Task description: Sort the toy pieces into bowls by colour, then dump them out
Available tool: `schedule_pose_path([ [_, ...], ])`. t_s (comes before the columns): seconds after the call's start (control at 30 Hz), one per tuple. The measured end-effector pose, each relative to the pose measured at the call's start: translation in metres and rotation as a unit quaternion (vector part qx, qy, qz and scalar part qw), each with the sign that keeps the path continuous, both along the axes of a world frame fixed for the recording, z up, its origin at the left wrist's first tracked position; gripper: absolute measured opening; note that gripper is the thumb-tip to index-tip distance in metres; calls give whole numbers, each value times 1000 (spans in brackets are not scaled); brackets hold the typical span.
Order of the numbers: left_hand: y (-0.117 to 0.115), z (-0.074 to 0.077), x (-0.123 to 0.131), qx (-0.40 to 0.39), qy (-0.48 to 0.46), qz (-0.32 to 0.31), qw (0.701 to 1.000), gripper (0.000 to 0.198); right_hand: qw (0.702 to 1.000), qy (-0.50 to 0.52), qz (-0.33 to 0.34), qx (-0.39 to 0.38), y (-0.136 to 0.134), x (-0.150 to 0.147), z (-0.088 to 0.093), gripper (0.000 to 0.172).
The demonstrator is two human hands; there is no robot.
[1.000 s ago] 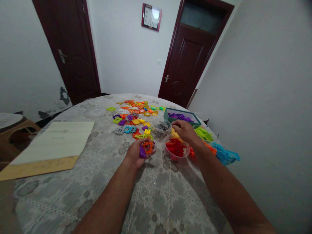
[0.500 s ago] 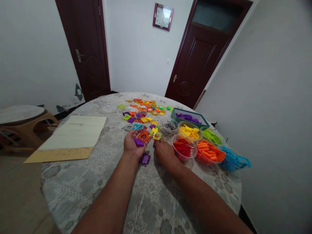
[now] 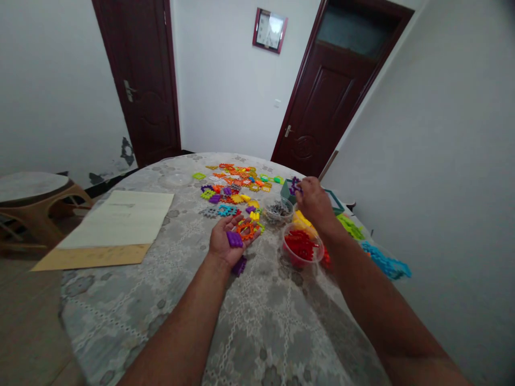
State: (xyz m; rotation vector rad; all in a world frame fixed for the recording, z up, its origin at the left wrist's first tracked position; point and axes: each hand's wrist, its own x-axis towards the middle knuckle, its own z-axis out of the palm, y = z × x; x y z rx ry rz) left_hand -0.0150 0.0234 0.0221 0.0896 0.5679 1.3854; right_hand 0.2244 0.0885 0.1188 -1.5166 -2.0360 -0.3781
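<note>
My left hand (image 3: 222, 244) is palm up over the table, fingers partly spread. Lying in it are a ridged purple plastic block (image 3: 234, 239) and an orange toothed building piece (image 3: 247, 230) near the fingers. Beneath its wrist, on the cloth, sits another purple piece (image 3: 238, 266). Reaching over the green box (image 3: 337, 201) at the back right, my right hand (image 3: 316, 198) has its fingers closed on a dark purple notched building piece (image 3: 295, 185). The forearm and hand hide most of the box's inside. Just beyond my left fingertips is a small yellow block (image 3: 254, 216).
Clear tubs of grey (image 3: 278, 208), red (image 3: 300, 244) and yellow pieces (image 3: 302, 222) stand at the right, with green (image 3: 351, 227) and blue ones (image 3: 387, 261) farther right. Several coloured pieces (image 3: 237, 177) spread across the back. Paper sheets (image 3: 120, 217) lie at the left.
My right hand has moved from beside the left hand, up and right, to the green box. My left hand has shifted slightly right, keeping the purple and orange pieces in its palm.
</note>
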Motion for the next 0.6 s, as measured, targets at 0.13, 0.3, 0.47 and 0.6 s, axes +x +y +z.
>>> schedule_pose_path([
  [0.13, -1, 0, 7, -8, 19, -33, 999, 23, 996, 64, -14, 66, 14, 9, 1, 31],
  [0.3, -1, -1, 10, 10, 28, -62, 998, 23, 978, 69, 186, -71, -69, -43, -53, 24],
  [0.47, -3, 3, 12, 21, 34, -102, 994, 26, 966, 23, 191, -174, -117, -76, -88, 32],
  [0.6, -5, 5, 15, 19, 46, -129, 990, 29, 968, 10, 171, -183, -112, -72, -93, 29],
])
